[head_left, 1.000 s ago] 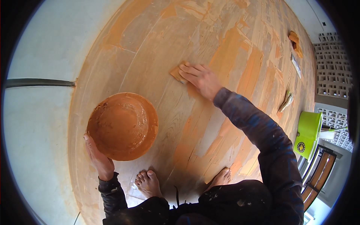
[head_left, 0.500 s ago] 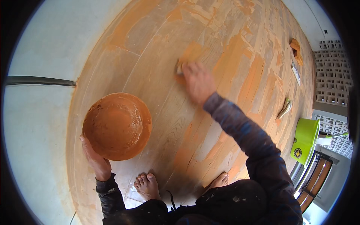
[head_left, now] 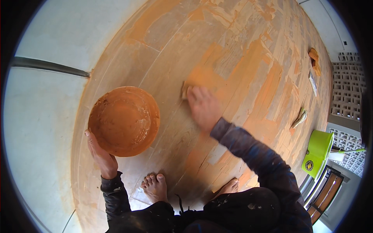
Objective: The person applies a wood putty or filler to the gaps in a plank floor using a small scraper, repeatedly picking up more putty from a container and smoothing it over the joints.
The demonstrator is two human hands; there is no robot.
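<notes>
On my left, a round bowl (head_left: 124,122) smeared inside with orange-brown paste is tilted so its inside faces up at me. My left hand (head_left: 101,157) supports it at the lower left, thumb along the outer side and the other fingers mostly hidden beneath. Ahead of me, my right hand (head_left: 204,106) is closed on a small flat spreader (head_left: 185,91), pressed to the wood-look floor (head_left: 167,105). Only the spreader's edge shows beyond my fingers, and motion blurs it. Around that hand lies an orange smear of paste (head_left: 206,75).
A pale wall (head_left: 46,105) with a dark strip (head_left: 50,66) borders the left. To the right are a green bucket (head_left: 318,151), a crumpled cloth (head_left: 299,118), a flat long tool (head_left: 312,82) and an orange-stained object (head_left: 314,61). My bare feet (head_left: 155,188) stand close below.
My right hand has drawn the spreader back toward me along the floor, and the orange smear beside it looks wider. The bowl stays in my left hand; the view has turned slightly.
</notes>
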